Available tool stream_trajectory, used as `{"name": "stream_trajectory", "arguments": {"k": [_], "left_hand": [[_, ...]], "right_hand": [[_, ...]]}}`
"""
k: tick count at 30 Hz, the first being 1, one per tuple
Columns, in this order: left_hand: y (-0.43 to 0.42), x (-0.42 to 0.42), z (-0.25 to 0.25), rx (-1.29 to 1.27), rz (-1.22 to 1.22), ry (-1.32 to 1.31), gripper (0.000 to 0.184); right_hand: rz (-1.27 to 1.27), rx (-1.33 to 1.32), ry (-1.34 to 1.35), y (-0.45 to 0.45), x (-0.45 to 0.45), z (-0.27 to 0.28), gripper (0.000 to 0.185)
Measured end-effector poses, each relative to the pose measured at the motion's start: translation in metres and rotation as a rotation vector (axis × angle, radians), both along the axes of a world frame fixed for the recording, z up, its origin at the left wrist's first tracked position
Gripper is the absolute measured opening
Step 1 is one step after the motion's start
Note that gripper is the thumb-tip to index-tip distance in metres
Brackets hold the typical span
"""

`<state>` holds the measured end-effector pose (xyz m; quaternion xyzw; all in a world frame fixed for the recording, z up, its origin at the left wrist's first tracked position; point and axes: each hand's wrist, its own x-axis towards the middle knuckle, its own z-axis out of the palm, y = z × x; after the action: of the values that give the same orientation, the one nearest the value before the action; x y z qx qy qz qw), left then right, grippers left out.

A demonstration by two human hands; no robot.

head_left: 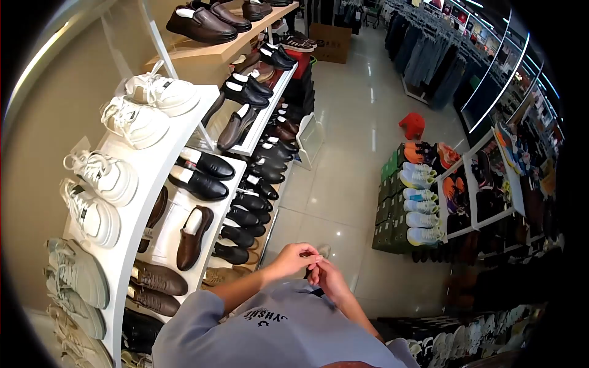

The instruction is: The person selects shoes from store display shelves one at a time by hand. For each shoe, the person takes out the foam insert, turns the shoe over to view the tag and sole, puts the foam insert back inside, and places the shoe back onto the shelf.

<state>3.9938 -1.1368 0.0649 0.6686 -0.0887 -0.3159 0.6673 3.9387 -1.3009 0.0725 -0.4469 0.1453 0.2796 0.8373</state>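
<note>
My left hand [296, 258] and my right hand [329, 279] meet in front of my grey T-shirt [276, 325]. Their fingertips are pinched together and touch each other. Whatever may be between the fingers is too small or hidden to make out. Closest on the left are black and brown leather shoes on low shelves, among them a brown loafer [194, 238]. Below the hands lies the tiled floor, apart from them.
A curved white shelf [153, 184] at left carries white sneakers [101, 178]. To the right, running shoes [423, 205] sit on stacked green shoe boxes [386, 211] beside a white rack. A red stool-like object [412, 126], a cardboard box [330, 43] and hanging jeans [423, 58] stand farther off.
</note>
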Motion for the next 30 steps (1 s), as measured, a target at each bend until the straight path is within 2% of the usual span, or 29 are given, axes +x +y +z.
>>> {"name": "stream_trajectory", "arguments": {"k": [2, 5, 8, 12, 14, 16, 17, 18, 21, 24, 25, 26, 28, 30], "left_hand": [[-0.021, 0.041, -0.011, -0.035, 0.087, -0.013, 0.018], [-0.055, 0.104, -0.013, -0.189, 0.305, 0.083, 0.019], [-0.081, 0.180, -0.020, -0.252, 0.405, 0.094, 0.021], [-0.086, 0.281, 0.011, -0.160, 0.505, 0.032, 0.016], [-0.079, 0.318, 0.018, -0.225, 0.619, -0.004, 0.014], [-0.068, 0.345, 0.022, -0.131, 0.712, -0.126, 0.014], [-0.064, 0.359, 0.013, 0.032, 0.778, -0.415, 0.012], [-0.062, 0.371, 0.015, 0.055, 0.822, -0.456, 0.011], [-0.063, 0.417, 0.012, -0.089, 0.980, -0.286, 0.010], [-0.058, 0.482, 0.010, -0.157, 0.949, -0.161, 0.011], [-0.056, 0.511, 0.008, -0.142, 0.922, -0.170, 0.010], [-0.054, 0.543, 0.001, -0.131, 0.881, -0.258, 0.010], [-0.047, 0.609, 0.024, -0.091, 0.794, -0.500, 0.010], [-0.038, 0.672, 0.080, 0.313, 0.846, -1.035, 0.010]], "right_hand": [[0.050, -0.019, -0.022, -0.026, 0.054, -0.015, 0.028], [0.141, -0.071, -0.039, -0.060, 0.142, -0.019, 0.028], [0.268, -0.093, -0.084, -0.089, 0.238, -0.012, 0.027], [0.496, -0.155, -0.162, -0.098, 0.362, 0.015, 0.029], [0.602, -0.132, -0.211, -0.087, 0.417, 0.024, 0.029], [0.685, -0.100, -0.233, -0.075, 0.460, 0.026, 0.029], [0.715, -0.073, -0.231, -0.066, 0.481, 0.025, 0.028], [0.743, -0.044, -0.226, -0.057, 0.500, 0.024, 0.028], [0.735, 0.020, -0.162, -0.039, 0.545, 0.016, 0.030], [0.672, 0.082, -0.046, -0.034, 0.597, 0.013, 0.035], [0.634, 0.041, -0.087, -0.032, 0.623, 0.015, 0.035], [0.595, 0.000, -0.133, -0.030, 0.654, 0.018, 0.036], [0.557, -0.044, -0.211, -0.038, 0.707, 0.022, 0.036], [0.543, -0.064, -0.278, -0.045, 0.761, 0.053, 0.033]]}}
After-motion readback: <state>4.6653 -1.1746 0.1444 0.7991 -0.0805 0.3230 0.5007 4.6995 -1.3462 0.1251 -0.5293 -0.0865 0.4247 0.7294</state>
